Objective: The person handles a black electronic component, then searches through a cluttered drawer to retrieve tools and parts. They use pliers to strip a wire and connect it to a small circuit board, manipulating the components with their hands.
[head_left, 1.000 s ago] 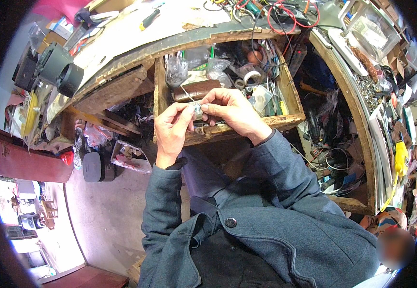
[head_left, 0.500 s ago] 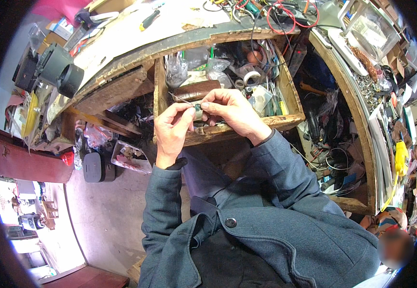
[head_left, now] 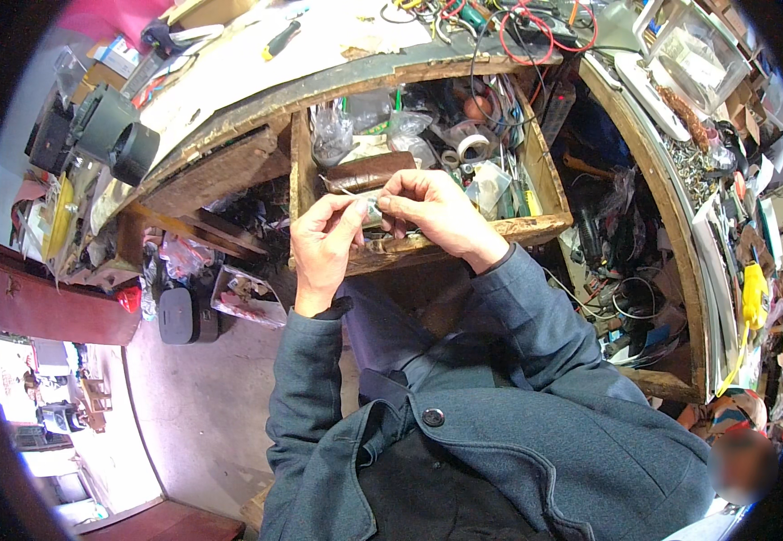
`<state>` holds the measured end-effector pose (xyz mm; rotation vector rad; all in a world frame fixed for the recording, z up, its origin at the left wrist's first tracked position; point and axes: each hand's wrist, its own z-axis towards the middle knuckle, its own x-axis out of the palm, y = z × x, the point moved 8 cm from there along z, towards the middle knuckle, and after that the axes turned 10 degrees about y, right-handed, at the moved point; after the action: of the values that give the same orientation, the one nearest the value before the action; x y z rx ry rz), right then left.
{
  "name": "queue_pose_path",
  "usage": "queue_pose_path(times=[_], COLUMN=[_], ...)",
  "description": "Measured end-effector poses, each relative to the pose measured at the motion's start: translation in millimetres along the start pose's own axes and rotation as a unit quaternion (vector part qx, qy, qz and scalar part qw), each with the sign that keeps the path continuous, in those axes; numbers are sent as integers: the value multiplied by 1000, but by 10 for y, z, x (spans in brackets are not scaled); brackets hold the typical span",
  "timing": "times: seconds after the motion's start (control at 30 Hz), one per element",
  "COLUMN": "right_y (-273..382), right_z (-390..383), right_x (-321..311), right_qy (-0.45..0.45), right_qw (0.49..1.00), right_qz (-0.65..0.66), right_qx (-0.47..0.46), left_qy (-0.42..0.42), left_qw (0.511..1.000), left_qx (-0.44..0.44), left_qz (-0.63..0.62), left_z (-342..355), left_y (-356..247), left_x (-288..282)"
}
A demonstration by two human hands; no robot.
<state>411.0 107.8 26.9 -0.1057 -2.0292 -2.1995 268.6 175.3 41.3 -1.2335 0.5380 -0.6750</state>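
Observation:
Above the front edge of an open wooden drawer [head_left: 450, 242], my two hands meet fingertip to fingertip. My left hand [head_left: 324, 243] pinches a small greenish-grey piece [head_left: 374, 214] between thumb and fingers. Its kind is too small to make out. From the right, my right hand [head_left: 441, 216] is closed at the piece's other side, thumb and forefinger pressed together on it. A thin pale strand, perhaps a wire [head_left: 337, 187], sticks out above my left fingers. Just behind the hands lies a brown case [head_left: 370, 169] in the drawer.
Clear plastic bags [head_left: 331, 135], a white tape roll [head_left: 473, 147] and small packets fill the drawer. On the bench above are a screwdriver [head_left: 281, 40] and red cables [head_left: 549, 27]. A dark tubular device [head_left: 116, 133] stands left; a black case [head_left: 178, 316] sits on the floor.
My right fingertips have shifted slightly over the small piece, and its dark green top no longer shows. Both arms stay in nearly the same place.

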Motion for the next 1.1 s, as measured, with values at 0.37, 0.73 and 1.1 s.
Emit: queue_pose_path(times=[0.37,0.73,1.1], right_y=[-9,15,45], right_z=[-5,-14,-20], right_x=[17,25,36], right_qy=[4,10,2], right_qw=[1000,1000,1000], right_qz=[-4,-7,4], right_qx=[-6,-5,10], left_qy=[-7,-5,-27], left_qw=[1000,1000,1000], left_qx=[-2,4,-6], left_qz=[9,-11,-2], left_z=[-2,3,-8], left_y=[60,29,56], left_x=[-19,-14,-57])
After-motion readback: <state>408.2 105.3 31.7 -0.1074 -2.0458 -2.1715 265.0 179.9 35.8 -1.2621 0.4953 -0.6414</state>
